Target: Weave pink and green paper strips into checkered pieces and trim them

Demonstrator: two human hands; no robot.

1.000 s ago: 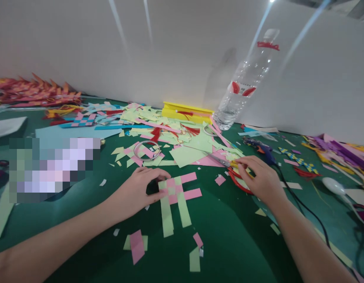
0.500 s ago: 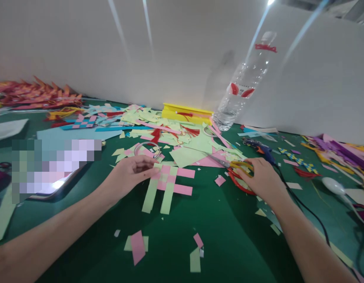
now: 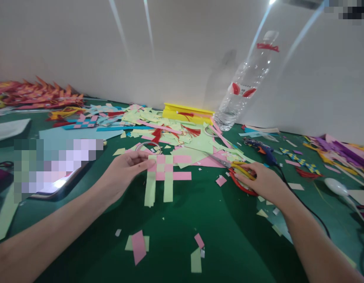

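My left hand (image 3: 123, 173) pinches the left edge of a woven piece of pink and green paper strips (image 3: 166, 173) and holds it up above the green mat (image 3: 223, 236). Two green strip ends hang down from the weave. My right hand (image 3: 263, 181) lies over the red and yellow handles of a pair of scissors (image 3: 232, 169) that rests on the mat, its fingers curled around the loops. The scissor blades point left toward the paper pile.
A heap of cut pink, green and blue paper (image 3: 170, 131) covers the mat's far middle. A clear plastic bottle (image 3: 243, 84) leans on the white wall beside a yellow box (image 3: 186, 112). A glue gun (image 3: 263, 149) with its cable lies right. Scraps (image 3: 137, 243) lie near me.
My left hand has picked the woven piece up off the mat and turned it, carrying it up and slightly left. My right hand has stayed on the scissors.
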